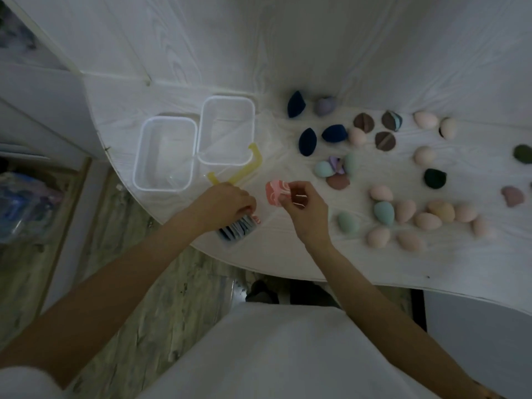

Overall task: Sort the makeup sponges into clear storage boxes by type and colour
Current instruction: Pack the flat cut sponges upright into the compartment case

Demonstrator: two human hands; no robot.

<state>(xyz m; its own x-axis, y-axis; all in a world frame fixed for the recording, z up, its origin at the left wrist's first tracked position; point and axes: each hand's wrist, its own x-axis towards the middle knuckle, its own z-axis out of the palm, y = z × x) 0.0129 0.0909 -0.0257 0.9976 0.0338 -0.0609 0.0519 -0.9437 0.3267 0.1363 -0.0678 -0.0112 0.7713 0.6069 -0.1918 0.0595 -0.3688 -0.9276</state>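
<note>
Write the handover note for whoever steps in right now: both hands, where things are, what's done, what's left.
Left hand grips a box near the table edge holding striped sponges. Right hand pinches a pink marbled sponge in its fingers, above the table. Two clear storage boxes look unfilled. Done: little. Left: all loose sponges at right: navy, brown, pink eggs, teal.

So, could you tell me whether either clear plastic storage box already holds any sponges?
No, both clear plastic storage boxes look empty, while the sponges lie loose on the white cloth.
</note>
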